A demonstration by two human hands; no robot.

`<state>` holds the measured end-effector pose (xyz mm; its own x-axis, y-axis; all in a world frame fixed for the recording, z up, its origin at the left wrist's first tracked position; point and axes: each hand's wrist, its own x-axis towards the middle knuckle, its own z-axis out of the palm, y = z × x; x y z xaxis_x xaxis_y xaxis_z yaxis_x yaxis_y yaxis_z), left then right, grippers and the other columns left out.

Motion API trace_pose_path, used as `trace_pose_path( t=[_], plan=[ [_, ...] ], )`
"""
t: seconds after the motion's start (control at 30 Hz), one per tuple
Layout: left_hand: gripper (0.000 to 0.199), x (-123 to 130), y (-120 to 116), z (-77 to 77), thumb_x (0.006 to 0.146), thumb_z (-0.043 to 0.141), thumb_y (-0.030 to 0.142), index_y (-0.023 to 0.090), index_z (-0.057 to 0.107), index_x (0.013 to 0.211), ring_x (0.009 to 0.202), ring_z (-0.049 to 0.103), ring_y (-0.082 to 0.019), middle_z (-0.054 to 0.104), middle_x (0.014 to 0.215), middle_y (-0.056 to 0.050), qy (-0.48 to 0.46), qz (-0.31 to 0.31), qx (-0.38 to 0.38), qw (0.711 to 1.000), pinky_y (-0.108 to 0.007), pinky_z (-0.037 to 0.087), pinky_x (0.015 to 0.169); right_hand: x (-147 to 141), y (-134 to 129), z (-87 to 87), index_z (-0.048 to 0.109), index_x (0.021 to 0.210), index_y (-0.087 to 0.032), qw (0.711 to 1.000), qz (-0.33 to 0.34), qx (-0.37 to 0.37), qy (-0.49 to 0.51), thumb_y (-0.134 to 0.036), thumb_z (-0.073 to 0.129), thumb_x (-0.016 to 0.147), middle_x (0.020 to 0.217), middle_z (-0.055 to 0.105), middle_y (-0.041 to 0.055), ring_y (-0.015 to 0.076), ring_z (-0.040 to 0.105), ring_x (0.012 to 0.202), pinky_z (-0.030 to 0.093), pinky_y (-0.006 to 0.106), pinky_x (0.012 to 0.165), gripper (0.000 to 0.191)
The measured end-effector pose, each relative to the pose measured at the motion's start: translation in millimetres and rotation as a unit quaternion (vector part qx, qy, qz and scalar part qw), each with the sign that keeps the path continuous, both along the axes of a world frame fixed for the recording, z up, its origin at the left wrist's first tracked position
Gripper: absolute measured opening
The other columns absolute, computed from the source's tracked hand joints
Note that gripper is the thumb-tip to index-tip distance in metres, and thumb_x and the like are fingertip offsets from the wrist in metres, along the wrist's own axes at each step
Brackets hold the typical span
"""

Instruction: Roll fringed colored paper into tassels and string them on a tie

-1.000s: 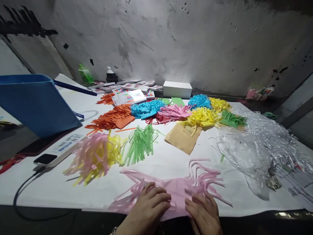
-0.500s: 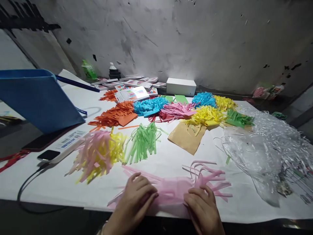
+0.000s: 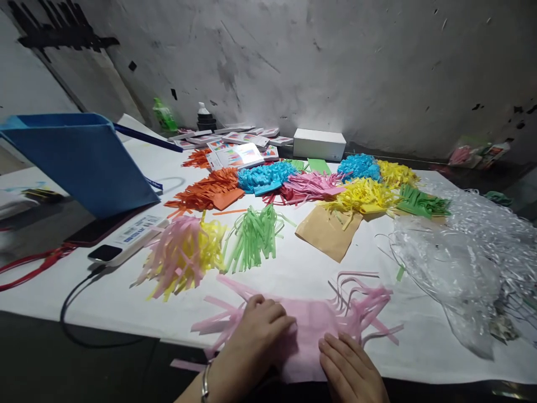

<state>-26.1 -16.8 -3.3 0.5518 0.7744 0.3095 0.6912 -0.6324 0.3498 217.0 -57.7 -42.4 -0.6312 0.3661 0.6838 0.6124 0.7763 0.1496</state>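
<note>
A sheet of pink tissue paper (image 3: 312, 316) with a plain middle and strips cut into both ends lies at the table's near edge. My left hand (image 3: 262, 330) rests on its left part, fingers curled down onto the paper and thumb hidden. On the right part, my right hand (image 3: 350, 364) lies flat with its fingers stretched out. The right-hand strips fan out beyond it, some curling upward. Just behind the sheet are a light green fringed tassel (image 3: 255, 238) and a pink and yellow fringed bundle (image 3: 184, 252).
Orange (image 3: 210, 190), blue (image 3: 266, 176) and yellow tassels (image 3: 364, 196) line the back, near a white box (image 3: 319, 144). A brown paper piece (image 3: 329, 229) lies mid-table. Clear plastic (image 3: 448, 280) covers the right. At left are a blue stand (image 3: 84, 162) and a cabled power bank (image 3: 126, 240).
My left hand has moved right over the pink paper, and my right hand has flattened. The paper's middle looks smoother and spreads nearer the table edge. The view has shifted slightly left.
</note>
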Motion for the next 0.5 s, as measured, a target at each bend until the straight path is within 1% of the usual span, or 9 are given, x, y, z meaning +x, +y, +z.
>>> trace_pose_path(
  t=[0.03, 0.1, 0.2, 0.23, 0.3, 0.37, 0.4, 0.43, 0.5],
  plan=[
    [0.021, -10, 5, -1.2, 0.081, 0.058, 0.012, 0.024, 0.069, 0.095, 0.076, 0.064, -0.020, 0.071, 0.082, -0.002, -0.010, 0.021, 0.012, 1.000, -0.037, 0.043, 0.080, 2, -1, -3.8, 0.071, 0.097, -0.013, 1.000, -0.001, -0.004, -0.001, -0.005, 0.042, 0.096, 0.101, 0.078, 0.0071, 0.0204, 0.072, 0.102, 0.057, 0.036, 0.097, 0.030],
    [0.025, -35, 8, 0.9, 0.086, 0.053, 0.014, 0.024, 0.067, 0.104, 0.084, 0.065, -0.022, 0.071, 0.091, -0.005, -0.040, 0.112, 0.058, 0.991, -0.038, 0.045, 0.081, 3, -3, -10.1, 0.071, 0.099, -0.013, 1.000, -0.002, -0.013, 0.001, -0.007, 0.045, 0.095, 0.102, 0.077, 0.0084, 0.0216, 0.071, 0.104, 0.058, 0.037, 0.095, 0.027],
    [0.040, -57, -3, 8.6, 0.091, 0.052, 0.020, 0.024, 0.053, 0.131, 0.116, 0.057, -0.031, 0.060, 0.127, -0.013, -0.080, 0.264, 0.134, 0.952, -0.049, 0.043, 0.096, 1, -3, -12.3, 0.070, 0.100, -0.012, 0.999, -0.005, -0.023, 0.028, -0.008, 0.049, 0.092, 0.099, 0.078, 0.0103, 0.0225, 0.073, 0.099, 0.059, 0.037, 0.094, 0.023],
    [0.046, -55, -10, 9.4, 0.091, 0.054, 0.023, 0.023, 0.048, 0.137, 0.125, 0.051, -0.034, 0.053, 0.137, -0.014, -0.086, 0.274, 0.149, 0.946, -0.051, 0.040, 0.103, -1, -2, -10.9, 0.070, 0.100, -0.011, 0.999, -0.006, -0.026, 0.042, -0.008, 0.050, 0.091, 0.097, 0.078, 0.0106, 0.0225, 0.074, 0.097, 0.059, 0.037, 0.094, 0.022],
    [0.056, -39, -25, 4.9, 0.089, 0.061, 0.033, 0.020, 0.044, 0.141, 0.134, 0.043, -0.035, 0.047, 0.144, -0.015, -0.071, 0.183, 0.160, 0.967, -0.050, 0.032, 0.112, -5, -3, -7.1, 0.068, 0.103, -0.011, 0.996, -0.014, -0.041, 0.076, -0.006, 0.050, 0.087, 0.095, 0.078, 0.0100, 0.0222, 0.074, 0.095, 0.059, 0.037, 0.094, 0.024],
    [0.055, -13, -36, -6.9, 0.089, 0.061, 0.047, 0.018, 0.051, 0.135, 0.126, 0.051, -0.031, 0.061, 0.132, -0.013, -0.050, 0.035, 0.177, 0.982, -0.047, 0.025, 0.116, -9, -5, -4.6, 0.066, 0.108, -0.012, 0.992, -0.021, -0.063, 0.107, -0.003, 0.050, 0.085, 0.095, 0.078, 0.0086, 0.0208, 0.074, 0.094, 0.058, 0.036, 0.094, 0.029],
    [0.043, -1, -39, -13.9, 0.093, 0.056, 0.045, 0.019, 0.056, 0.127, 0.117, 0.057, -0.027, 0.068, 0.121, -0.010, -0.061, -0.002, 0.185, 0.981, -0.045, 0.022, 0.116, -10, -7, -4.5, 0.066, 0.110, -0.012, 0.989, -0.027, -0.076, 0.124, -0.003, 0.050, 0.084, 0.095, 0.078, 0.0077, 0.0200, 0.074, 0.094, 0.057, 0.035, 0.094, 0.031],
    [0.028, 10, -41, -20.0, 0.098, 0.049, 0.037, 0.020, 0.060, 0.117, 0.105, 0.062, -0.022, 0.073, 0.107, -0.006, -0.093, -0.014, 0.191, 0.977, -0.042, 0.024, 0.114, -12, -9, -5.2, 0.065, 0.111, -0.013, 0.985, -0.033, -0.089, 0.143, -0.003, 0.050, 0.085, 0.095, 0.077, 0.0070, 0.0195, 0.074, 0.095, 0.056, 0.035, 0.095, 0.031],
    [0.023, 21, -40, -26.5, 0.100, 0.039, 0.017, 0.022, 0.061, 0.100, 0.086, 0.064, -0.016, 0.073, 0.087, 0.000, -0.142, -0.010, 0.161, 0.977, -0.037, 0.031, 0.106, -13, -15, -7.9, 0.065, 0.110, -0.015, 0.976, -0.044, -0.112, 0.180, -0.003, 0.049, 0.088, 0.094, 0.077, 0.0056, 0.0190, 0.073, 0.095, 0.053, 0.036, 0.097, 0.029]
  ],
)
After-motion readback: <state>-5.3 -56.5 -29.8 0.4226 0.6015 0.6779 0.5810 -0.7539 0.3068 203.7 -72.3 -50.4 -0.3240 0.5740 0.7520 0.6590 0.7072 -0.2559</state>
